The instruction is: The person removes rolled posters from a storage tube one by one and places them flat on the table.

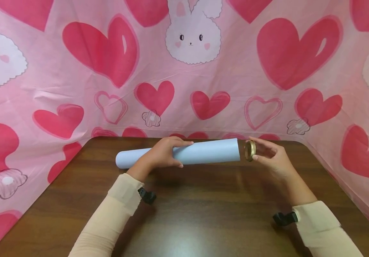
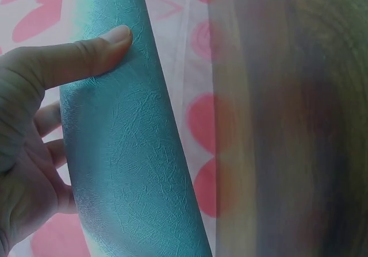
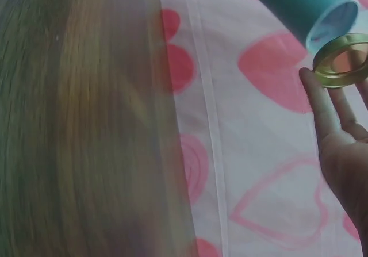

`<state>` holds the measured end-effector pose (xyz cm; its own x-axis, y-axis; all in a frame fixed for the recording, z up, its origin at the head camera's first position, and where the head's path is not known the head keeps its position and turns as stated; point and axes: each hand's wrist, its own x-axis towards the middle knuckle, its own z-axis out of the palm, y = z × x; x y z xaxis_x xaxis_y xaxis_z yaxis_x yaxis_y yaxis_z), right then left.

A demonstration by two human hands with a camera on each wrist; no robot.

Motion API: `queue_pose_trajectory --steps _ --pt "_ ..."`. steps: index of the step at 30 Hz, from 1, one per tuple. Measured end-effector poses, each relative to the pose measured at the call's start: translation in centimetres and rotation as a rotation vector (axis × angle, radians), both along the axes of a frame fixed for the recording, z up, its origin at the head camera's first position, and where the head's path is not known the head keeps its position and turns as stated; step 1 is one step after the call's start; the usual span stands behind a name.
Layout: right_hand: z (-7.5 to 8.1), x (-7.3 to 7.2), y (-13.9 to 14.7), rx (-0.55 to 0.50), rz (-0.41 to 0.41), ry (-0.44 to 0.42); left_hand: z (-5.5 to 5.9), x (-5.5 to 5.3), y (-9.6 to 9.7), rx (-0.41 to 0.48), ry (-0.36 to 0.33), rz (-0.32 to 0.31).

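Note:
A long pale blue tube [image 1: 210, 151] with a leathery textured surface lies nearly level above the table, its right end slightly raised. Around its middle my left hand [image 1: 163, 152] grips it, thumb on the near side; the left wrist view shows the thumb across the tube [image 2: 123, 136] and fingers behind. Just off the tube's right end, my right hand [image 1: 272, 157] pinches a gold ring-shaped lid [image 1: 250, 150] by its rim. A small gap separates lid and tube. In the right wrist view the tube's end [image 3: 333, 27] looks open and hollow, close to the lid [image 3: 340, 61].
A dark brown wooden table [image 1: 184, 207] spans the area below both hands. Behind it and along both sides hangs a pink cloth [image 1: 178, 75] printed with hearts and rabbits. Dark wrist straps [image 1: 147, 195] sit by the cream sleeves.

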<state>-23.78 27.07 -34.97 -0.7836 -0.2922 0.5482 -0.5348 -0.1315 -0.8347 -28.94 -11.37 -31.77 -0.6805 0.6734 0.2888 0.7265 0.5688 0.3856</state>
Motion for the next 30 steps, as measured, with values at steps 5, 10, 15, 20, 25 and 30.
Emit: queue_pose_trajectory --steps 5,10,15,20,25,30 --pt "0.0 0.4 1.4 0.117 -0.098 0.047 0.4 0.2 -0.9 0.034 0.002 0.024" --pt "-0.3 0.4 2.6 0.126 -0.143 0.023 0.8 0.3 -1.6 0.063 0.032 0.009" --pt "-0.8 0.7 3.6 0.127 -0.184 -0.02 0.8 0.5 -2.5 0.055 0.06 0.021" --pt "-1.2 1.2 4.8 0.197 -0.304 -0.063 1.1 0.7 -3.2 0.052 0.054 0.048" --pt "-1.6 1.3 6.5 0.377 -0.475 -0.06 1.0 0.8 -4.1 0.051 0.076 0.058" --pt "-2.0 0.9 8.4 0.458 -0.543 -0.044 0.9 0.7 -4.9 0.05 0.121 0.06"
